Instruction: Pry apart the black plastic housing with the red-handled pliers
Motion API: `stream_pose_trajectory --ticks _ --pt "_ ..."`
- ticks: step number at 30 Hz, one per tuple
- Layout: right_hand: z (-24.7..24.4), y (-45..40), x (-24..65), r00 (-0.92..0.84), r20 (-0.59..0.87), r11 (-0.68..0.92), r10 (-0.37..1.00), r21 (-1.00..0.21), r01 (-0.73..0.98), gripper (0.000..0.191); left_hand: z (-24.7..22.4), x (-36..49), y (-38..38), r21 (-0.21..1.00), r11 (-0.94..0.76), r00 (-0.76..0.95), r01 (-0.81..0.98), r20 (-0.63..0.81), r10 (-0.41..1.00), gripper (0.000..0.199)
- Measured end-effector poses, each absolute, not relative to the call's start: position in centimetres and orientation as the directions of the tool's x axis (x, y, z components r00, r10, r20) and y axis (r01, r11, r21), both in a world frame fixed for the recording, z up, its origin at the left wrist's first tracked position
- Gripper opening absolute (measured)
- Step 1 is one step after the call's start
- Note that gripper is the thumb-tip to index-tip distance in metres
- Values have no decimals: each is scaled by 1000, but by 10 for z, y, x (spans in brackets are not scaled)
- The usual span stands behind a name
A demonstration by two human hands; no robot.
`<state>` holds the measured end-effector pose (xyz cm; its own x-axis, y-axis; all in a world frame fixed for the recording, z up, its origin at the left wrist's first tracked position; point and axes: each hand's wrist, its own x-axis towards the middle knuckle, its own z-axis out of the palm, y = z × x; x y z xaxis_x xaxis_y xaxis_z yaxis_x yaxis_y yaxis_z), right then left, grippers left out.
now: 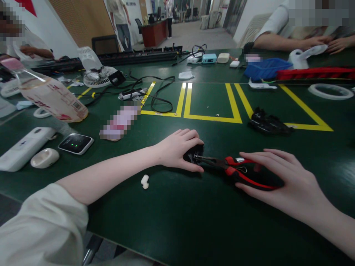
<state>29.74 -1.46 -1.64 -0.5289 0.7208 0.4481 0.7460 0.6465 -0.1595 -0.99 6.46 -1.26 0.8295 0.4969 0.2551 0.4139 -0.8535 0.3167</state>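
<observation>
Near the middle of the green table point(166, 214), my left hand point(181, 149) is closed around a small black part point(195, 150), partly hidden by the fingers. My right hand point(291, 183) grips needle-nose pliers point(231, 166) with red and black handles. The tips of the pliers reach the right side of the black part, at a small shiny metal piece; whether the jaws pinch it I cannot tell. Two white earbuds point(144, 181) lie below my left forearm.
Left stand a drink bottle point(55, 96), a white power bank point(26, 147), an earbud case point(44, 158) and a small screen device point(76, 143). Black crumpled plastic point(267, 122) lies right, near yellow tape point(213, 117). Behind are a cable point(159, 105), a fan point(97, 72) and a blue bin point(266, 69).
</observation>
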Motion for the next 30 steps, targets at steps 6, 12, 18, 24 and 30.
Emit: stream_pose_trajectory --ticks 6,12,18,24,30 --pt "-20 -16 301 -484 425 602 765 -202 773 60 -12 -10 65 314 -848 830 427 237 505 71" --pt "-18 -16 299 -490 453 615 745 -181 767 60 -11 -10 64 316 -846 829 430 234 508 71" --pt "-13 -16 295 -549 493 673 676 -110 731 61 -13 -11 65 313 -852 832 420 241 499 72" --pt "-13 -17 298 -579 490 689 652 -63 722 72 -12 -10 65 315 -853 834 416 242 496 74" --pt "-14 -15 298 -579 499 696 645 -71 714 72 -12 -10 65 330 -844 828 422 240 507 72"
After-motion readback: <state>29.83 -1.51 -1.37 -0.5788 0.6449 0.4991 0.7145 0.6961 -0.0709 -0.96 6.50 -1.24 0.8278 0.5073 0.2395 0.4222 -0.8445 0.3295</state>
